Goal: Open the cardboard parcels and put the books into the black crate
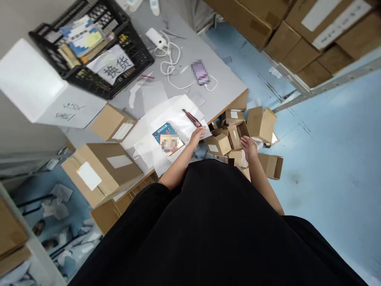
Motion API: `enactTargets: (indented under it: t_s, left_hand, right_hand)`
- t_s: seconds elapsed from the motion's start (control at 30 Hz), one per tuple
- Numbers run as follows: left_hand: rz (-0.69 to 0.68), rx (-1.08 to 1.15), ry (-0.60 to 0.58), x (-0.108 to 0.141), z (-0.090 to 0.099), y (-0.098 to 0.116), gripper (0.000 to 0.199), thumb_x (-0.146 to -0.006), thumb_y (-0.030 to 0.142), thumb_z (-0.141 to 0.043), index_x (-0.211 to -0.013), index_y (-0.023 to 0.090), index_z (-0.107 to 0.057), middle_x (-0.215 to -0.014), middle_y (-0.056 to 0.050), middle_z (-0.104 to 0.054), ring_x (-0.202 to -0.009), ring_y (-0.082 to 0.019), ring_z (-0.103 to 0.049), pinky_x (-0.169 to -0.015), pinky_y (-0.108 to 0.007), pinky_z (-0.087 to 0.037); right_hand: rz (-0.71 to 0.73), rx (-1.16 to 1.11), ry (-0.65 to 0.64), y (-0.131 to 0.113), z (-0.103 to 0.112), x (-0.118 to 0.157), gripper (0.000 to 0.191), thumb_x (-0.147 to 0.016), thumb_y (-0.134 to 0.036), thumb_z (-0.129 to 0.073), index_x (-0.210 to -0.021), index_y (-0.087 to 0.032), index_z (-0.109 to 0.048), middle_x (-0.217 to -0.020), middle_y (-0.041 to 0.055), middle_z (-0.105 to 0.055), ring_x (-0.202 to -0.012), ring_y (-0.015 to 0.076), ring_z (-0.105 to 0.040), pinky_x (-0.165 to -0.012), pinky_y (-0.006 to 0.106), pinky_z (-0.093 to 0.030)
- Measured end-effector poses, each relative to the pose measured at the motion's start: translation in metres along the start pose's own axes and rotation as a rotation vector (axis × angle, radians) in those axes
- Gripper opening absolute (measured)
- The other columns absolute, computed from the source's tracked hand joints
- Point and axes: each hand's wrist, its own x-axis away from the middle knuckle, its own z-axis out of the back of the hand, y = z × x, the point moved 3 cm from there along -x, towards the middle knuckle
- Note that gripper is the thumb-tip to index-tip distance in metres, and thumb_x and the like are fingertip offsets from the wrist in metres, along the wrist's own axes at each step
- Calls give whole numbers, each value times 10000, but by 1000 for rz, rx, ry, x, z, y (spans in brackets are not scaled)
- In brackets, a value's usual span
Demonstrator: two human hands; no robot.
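My left hand point(197, 136) is at the table's front edge, beside the red and black cutter point(191, 118), its fingers extended and holding nothing. The cutter lies on white wrapping sheets point(145, 130). A blue booklet point(165, 131) with a blurred picture rests on the same sheets, left of my left hand. My right hand point(249, 147) hangs in the air past the table edge, over a pile of small cardboard boxes point(220, 144). Its fingers are spread, with nothing in them.
On the grey table point(220, 75) are a black crate point(131, 51) of books, a white box point(32, 79), white cables point(170, 68), a phone point(200, 72) and cardboard boxes point(92, 174) at the left. Stacked cartons point(300, 43) stand on a rack at the upper right.
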Motion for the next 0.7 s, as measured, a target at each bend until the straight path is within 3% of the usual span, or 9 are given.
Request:
enactTargets:
  t_s: [0.17, 0.33, 0.43, 0.57, 0.7]
  left_hand:
    - [-38, 174, 235, 34, 79, -17, 428, -860, 523, -604, -1153, 219, -674, -1291, -112, -697, -1152, -223, -662, -972, -339, -481]
    - [1, 369, 498, 72, 160, -51, 365, -825, 466, -646, -1075, 201, -674, -1166, -110, -735, -1040, -211, -697, -868, -312, -507]
    - [15, 431, 595, 92, 201, -73, 340, -834, 448, -636, -1061, 198, -676, -1126, -104, -744, -988, -192, -700, -826, -287, -500]
    - [65, 458, 618, 105, 238, -91, 296, -865, 424, -607, -1038, 193, -675, -1140, -110, -738, -977, -177, -688, -807, -268, -484]
    - [120, 415, 559, 101, 254, -93, 249, -852, 395, -635, -996, 195, -672, -1120, -105, -743, -995, -189, -684, -816, -272, -484]
  right_hand:
    - [-38, 172, -281, 16, -100, 11, 220, -776, -383, -714, -933, -230, -699, -997, 33, -758, -941, 152, -722, -916, 298, -563]
    - [1, 370, -492, 35, -194, 39, 204, -753, -381, -720, -895, -234, -704, -972, 21, -757, -926, 167, -718, -917, 316, -562]
    - [17, 470, -594, 51, -245, 61, 219, -744, -388, -712, -894, -229, -703, -992, 31, -752, -937, 178, -713, -921, 332, -551]
    - [38, 599, -694, 79, -298, 90, 242, -739, -397, -696, -910, -225, -695, -989, 39, -741, -952, 188, -696, -929, 353, -536]
    - [87, 739, -704, 102, -329, 101, 278, -729, -392, -661, -941, -215, -693, -989, 42, -722, -963, 201, -671, -923, 372, -530]
